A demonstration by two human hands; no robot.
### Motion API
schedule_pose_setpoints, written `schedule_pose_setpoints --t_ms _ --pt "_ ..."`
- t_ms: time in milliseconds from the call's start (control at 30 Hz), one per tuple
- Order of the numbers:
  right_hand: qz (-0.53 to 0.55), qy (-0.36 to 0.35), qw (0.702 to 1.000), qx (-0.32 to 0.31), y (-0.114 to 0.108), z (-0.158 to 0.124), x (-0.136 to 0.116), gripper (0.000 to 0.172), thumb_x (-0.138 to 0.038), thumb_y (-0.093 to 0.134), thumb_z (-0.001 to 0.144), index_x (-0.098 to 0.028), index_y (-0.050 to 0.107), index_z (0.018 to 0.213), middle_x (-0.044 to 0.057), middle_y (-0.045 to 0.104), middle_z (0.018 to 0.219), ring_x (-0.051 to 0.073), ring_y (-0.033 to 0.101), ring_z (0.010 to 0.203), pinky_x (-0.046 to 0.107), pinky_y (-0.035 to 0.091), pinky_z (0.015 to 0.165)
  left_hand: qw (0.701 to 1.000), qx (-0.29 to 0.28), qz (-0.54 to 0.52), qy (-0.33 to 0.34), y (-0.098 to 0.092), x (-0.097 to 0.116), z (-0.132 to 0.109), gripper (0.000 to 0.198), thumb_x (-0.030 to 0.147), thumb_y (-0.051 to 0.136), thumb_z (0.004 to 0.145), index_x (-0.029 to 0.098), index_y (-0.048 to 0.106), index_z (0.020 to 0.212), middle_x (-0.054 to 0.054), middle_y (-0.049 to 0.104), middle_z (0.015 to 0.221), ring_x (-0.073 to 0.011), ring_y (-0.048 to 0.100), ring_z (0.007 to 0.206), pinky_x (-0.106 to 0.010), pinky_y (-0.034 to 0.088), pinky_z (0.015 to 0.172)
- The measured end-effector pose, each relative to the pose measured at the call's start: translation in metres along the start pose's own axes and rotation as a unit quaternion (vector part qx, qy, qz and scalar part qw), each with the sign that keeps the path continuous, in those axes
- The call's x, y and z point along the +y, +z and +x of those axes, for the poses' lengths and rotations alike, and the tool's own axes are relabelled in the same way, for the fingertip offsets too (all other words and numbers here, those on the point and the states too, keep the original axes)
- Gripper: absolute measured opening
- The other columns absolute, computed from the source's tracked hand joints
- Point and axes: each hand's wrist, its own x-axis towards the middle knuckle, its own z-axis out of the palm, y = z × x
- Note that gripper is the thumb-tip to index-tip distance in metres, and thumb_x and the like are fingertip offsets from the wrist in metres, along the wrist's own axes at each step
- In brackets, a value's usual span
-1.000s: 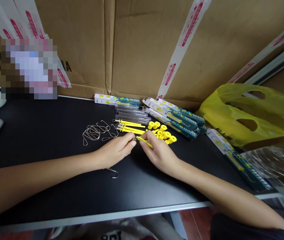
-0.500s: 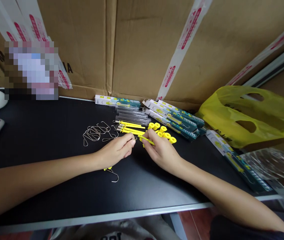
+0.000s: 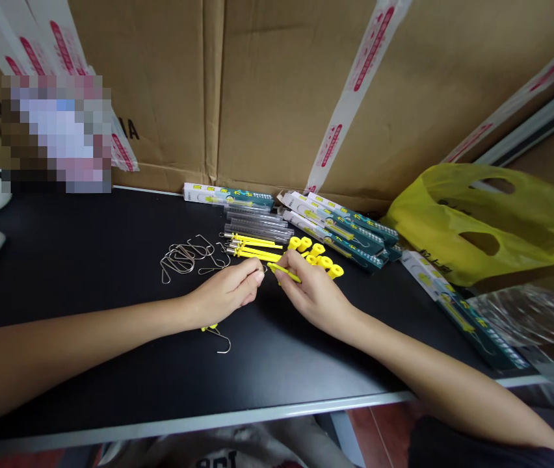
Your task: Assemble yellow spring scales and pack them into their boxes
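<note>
1. Left hand [image 3: 228,292]: fingers curled closed, thumb pressed to index finger. A small metal wire piece [image 3: 264,268] is pinched at the fingertips; most of it is hidden by the fingers.
2. Right hand [image 3: 316,289]: closed in a pinch. A thin yellow part [image 3: 289,273] is gripped between thumb and fingers, its tip pointed at the left hand. Whether the two parts are touching cannot be told.
3. Both parts are held above the black table [image 3: 306,367], near its middle.
4. Beyond the hands, yellow rods [image 3: 260,255] are laid side by side; clear tubes [image 3: 260,229] are lined up behind them.
5. Yellow caps [image 3: 323,262] are clustered just beyond the right hand.
6. Wire hooks [image 3: 179,259] are heaped left of the rods.
7. A single hook [image 3: 223,339] is placed near the left wrist, with yellow plastic beside it, partly covered.
8. Printed boxes [image 3: 340,227] are stacked behind the caps.
</note>
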Motion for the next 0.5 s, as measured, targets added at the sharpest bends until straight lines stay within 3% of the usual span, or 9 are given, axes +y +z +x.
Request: schedule_pose_setpoints --t_ms 500 --pt "0.005 -0.011 1.0 -0.003 0.0001 -0.0013 -0.0024 0.007 -0.022 0.042 0.091 -0.022 0.041 0.084 -0.002 0.051 0.068 0.012 0.046 0.055 0.022 0.031 0.053 1.0 0.016 0.01 0.013 0.001 -0.0021 0.0002 0.025 0.035 0.031 0.096 0.02 0.038 0.078 0.006 0.04 0.061 -0.0077 0.037 0.051 -0.02 0.032 0.047"
